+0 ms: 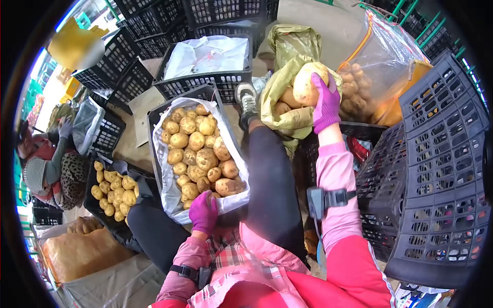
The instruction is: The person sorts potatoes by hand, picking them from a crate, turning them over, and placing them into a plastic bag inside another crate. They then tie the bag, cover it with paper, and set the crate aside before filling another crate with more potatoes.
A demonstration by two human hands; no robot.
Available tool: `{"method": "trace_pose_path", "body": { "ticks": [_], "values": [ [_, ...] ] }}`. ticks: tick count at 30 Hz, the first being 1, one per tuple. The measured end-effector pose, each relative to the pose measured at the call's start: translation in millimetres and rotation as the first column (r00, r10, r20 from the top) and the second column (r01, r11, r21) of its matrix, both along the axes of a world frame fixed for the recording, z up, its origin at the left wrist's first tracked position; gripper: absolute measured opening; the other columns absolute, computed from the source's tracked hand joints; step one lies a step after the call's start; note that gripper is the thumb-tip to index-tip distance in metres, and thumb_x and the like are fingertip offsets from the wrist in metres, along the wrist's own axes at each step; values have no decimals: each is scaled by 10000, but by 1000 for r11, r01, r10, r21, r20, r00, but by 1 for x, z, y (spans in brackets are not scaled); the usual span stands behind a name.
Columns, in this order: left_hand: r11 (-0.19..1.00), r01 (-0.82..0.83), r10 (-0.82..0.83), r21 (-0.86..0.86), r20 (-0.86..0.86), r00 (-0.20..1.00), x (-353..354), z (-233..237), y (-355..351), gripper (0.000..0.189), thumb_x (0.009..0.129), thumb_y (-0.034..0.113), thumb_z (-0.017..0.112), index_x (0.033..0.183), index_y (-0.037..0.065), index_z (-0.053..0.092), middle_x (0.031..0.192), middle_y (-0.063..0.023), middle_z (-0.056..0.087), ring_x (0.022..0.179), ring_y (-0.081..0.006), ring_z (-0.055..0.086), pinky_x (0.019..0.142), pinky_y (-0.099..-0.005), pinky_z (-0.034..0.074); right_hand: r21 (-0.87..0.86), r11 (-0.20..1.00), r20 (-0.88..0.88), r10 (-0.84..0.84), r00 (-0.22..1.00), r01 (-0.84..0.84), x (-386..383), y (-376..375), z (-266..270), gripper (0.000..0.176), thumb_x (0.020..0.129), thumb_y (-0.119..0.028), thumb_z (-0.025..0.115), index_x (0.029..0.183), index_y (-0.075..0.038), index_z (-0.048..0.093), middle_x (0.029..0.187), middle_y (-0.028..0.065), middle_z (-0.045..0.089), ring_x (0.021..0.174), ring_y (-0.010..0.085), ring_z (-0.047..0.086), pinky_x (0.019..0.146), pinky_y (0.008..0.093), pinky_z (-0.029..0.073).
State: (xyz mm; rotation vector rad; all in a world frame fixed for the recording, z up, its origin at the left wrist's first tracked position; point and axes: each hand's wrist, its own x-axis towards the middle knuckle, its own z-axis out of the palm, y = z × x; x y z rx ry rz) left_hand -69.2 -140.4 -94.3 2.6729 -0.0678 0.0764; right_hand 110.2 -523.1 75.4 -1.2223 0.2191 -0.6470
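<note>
My right hand (pixel 327 102), in a purple glove, is closed round a large pale potato (pixel 306 84) above an opened green woven sack (pixel 272 115). More potatoes (pixel 289 98) show in the sack mouth. My left hand (pixel 204 213), gloved alike, is at the near edge of a black crate lined with a white sheet (pixel 165 190). Its fingers look curled, and what they grip, if anything, is hidden. The crate is filled with brownish potatoes (pixel 196 141), a long one (pixel 229 187) lying just beyond my left hand.
Another crate with a white liner (pixel 203 56) stands ahead. At left is a crate of smaller yellow potatoes (pixel 118 197); a co-worker (pixel 56 164) sits beyond it. Stacked black crates (pixel 441 169) rise at right, near a clear plastic bag of potatoes (pixel 354 90).
</note>
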Motion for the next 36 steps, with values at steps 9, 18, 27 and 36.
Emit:
{"method": "trace_pose_path", "body": {
  "ticks": [9,18,27,36],
  "values": [
    [1000,2,-1,-4,48,999,2,2,-5,263,876,204,635,1119,104,655,1091,-118,682,1007,-307,644,888,-400,501,-912,249,-409,-582,703,-325,61,-59,-114,711,873,-334,598,1509,-272,287,1524,99,363,1288,350,492,1040,466,435],
    [997,-32,41,-71,128,991,-1,-8,-1,274,873,251,637,1100,98,645,1054,-119,680,966,-312,648,848,-416,503,-970,-25,-231,-232,945,-243,-33,-51,-110,667,798,-359,685,1386,-109,492,1356,148,545,1265,314,502,1128,506,278],
    [980,-198,177,18,381,908,25,-5,18,415,846,309,639,1162,40,624,1218,-199,628,1154,-335,594,997,-411,457,-898,-249,-193,-517,834,-362,-24,-17,-4,215,880,-283,593,1069,-226,678,990,57,711,973,255,652,1003,482,358],
    [901,-429,396,61,-518,758,82,-39,73,740,742,462,699,1265,-31,520,1190,-285,614,1109,-398,614,952,-423,487,-832,268,-373,377,848,-486,-53,208,-22,348,878,-318,619,1162,-120,647,1061,140,693,966,324,658,870,414,504]
  ]
}}
